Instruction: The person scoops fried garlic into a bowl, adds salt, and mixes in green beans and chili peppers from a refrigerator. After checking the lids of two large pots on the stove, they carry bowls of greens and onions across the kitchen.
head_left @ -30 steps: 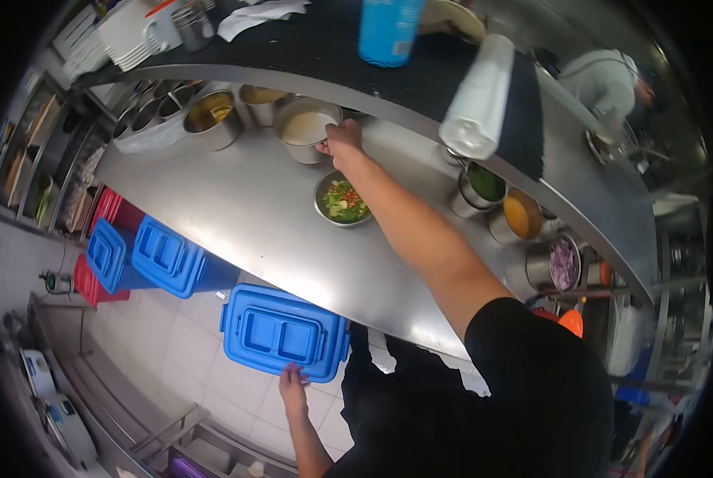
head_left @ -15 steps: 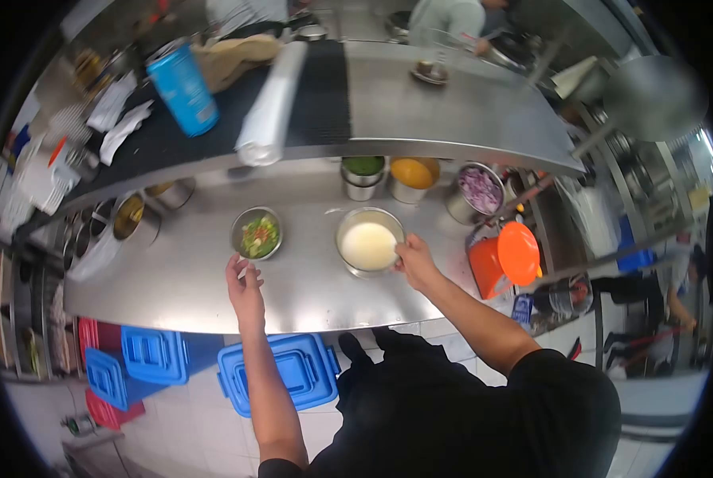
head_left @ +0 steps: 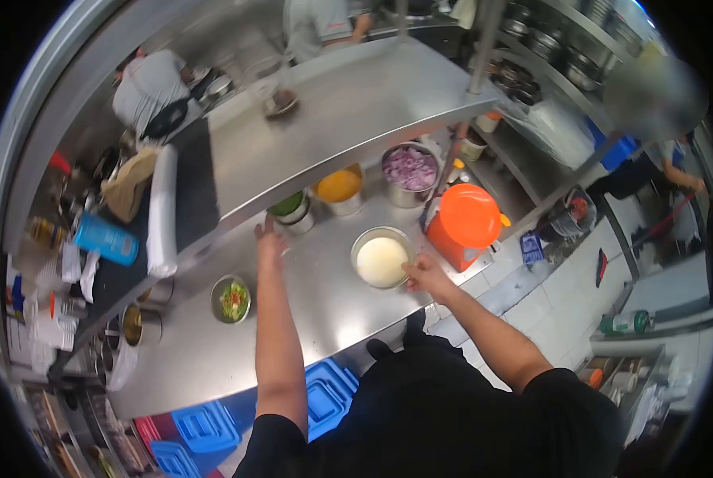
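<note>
My right hand [head_left: 428, 278] grips the near right rim of a round metal pot [head_left: 359, 242] that holds a pale creamy liquid [head_left: 381, 261]. The pot rests on the steel counter [head_left: 292, 279]. My left hand [head_left: 269, 240] reaches forward over the counter, fingers apart and holding nothing I can see, just left of a metal container of chopped greens [head_left: 290, 209]. A small metal bowl [head_left: 230, 299] with green and yellow pieces sits to the left of my left forearm.
Behind the pot stand containers of orange-yellow food [head_left: 339, 188] and chopped purple onion [head_left: 410, 169]. An orange tub [head_left: 468, 218] is at the right. A raised steel shelf [head_left: 332, 111] crosses above, with a plastic roll [head_left: 163, 211] and blue can [head_left: 106, 239]. People work beyond.
The view has turned to the right. My left hand has moved from beside the small bowl toward the greens container. The pot, still in my right hand, now stands closer to the orange tub.
</note>
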Motion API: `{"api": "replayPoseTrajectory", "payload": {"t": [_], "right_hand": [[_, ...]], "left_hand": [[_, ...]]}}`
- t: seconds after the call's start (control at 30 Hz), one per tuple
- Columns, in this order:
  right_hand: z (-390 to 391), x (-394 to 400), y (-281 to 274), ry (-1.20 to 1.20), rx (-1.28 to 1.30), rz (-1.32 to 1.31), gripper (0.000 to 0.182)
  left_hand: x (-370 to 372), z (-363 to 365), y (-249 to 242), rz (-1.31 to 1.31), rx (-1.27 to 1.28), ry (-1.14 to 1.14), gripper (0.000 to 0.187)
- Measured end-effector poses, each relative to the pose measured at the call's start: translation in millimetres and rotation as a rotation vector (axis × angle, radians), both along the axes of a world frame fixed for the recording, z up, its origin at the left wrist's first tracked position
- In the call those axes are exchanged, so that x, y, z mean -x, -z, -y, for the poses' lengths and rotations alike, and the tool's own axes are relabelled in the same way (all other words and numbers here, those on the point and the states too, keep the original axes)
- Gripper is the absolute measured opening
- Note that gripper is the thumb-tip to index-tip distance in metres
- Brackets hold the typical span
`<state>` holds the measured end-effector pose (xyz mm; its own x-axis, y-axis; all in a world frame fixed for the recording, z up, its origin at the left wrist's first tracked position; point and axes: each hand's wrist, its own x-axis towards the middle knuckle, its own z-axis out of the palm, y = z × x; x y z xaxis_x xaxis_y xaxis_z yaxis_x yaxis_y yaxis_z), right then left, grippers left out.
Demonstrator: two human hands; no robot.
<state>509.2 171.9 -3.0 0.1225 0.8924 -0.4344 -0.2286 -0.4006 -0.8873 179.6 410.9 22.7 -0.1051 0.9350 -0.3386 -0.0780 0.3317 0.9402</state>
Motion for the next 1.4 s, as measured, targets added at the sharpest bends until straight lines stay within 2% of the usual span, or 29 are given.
{"api": "replayPoseTrajectory", "payload": {"t": [0.13,0.2,0.27,0.37,0.53,0.57,0.67,0.73,0.8,0.87,0.97,1.07,1.17,1.23,1.27,1.3,1.37,1.4], "right_hand": [[3,-8,8,-0.058,0.005,-0.038,0.037],[2,-8,9,-0.074,-0.020,-0.028,0.038],[8,-13,7,-0.071,-0.016,-0.038,0.039],[8,-12,3,-0.093,-0.004,-0.082,0.039],[11,-14,-7,-0.122,-0.019,-0.038,0.040],[11,-13,-5,-0.110,-0.010,-0.001,0.042],[11,-16,0,-0.074,-0.195,0.486,0.050],[-6,-30,15,-0.141,-0.154,0.700,0.058],[-13,-28,-9,-0.022,-0.185,0.790,0.060],[-30,-15,-7,0.194,-0.316,0.890,0.054],[-74,-6,-10,0.393,-0.159,0.342,0.042],[-114,-13,-35,0.537,-0.002,-0.184,0.036],[-166,-29,-21,0.838,0.102,-0.382,0.026],[-208,-51,44,0.919,0.084,-0.306,0.022],[-249,-73,128,0.893,0.010,-0.084,0.020],[-317,-108,271,0.799,-0.122,0.536,0.018],[-319,-107,240,0.910,-0.173,0.230,0.021],[-293,-95,169,1.000,-0.104,0.005,0.023]], "left_hand": [[-1,-33,29,0.023,0.151,0.060,0.071],[16,-55,65,0.252,0.124,0.106,0.063],[1,-47,40,0.241,0.138,0.061,0.062],[-11,-50,32,0.230,0.185,-0.049,0.056],[-10,-57,45,0.285,0.171,-0.092,0.047],[-5,-58,51,0.285,0.167,-0.108,0.046],[-5,-43,39,0.282,0.098,-0.059,0.043],[13,-18,37,0.305,0.031,-0.069,0.040],[37,8,28,0.319,0.000,-0.147,0.036],[49,40,7,0.328,0.000,-0.219,0.032],[51,85,-26,0.357,-0.027,-0.288,0.030],[74,127,-33,0.340,-0.034,-0.259,0.033],[80,176,-52,0.303,-0.049,-0.297,0.034],[92,205,-50,0.334,-0.050,-0.292,0.037],[95,216,-50,0.350,-0.052,-0.289,0.039],[92,228,-56,0.336,-0.048,-0.300,0.042],[86,252,-73,0.309,-0.039,-0.321,0.048],[90,259,-75,0.296,-0.021,-0.338,0.051]]}}
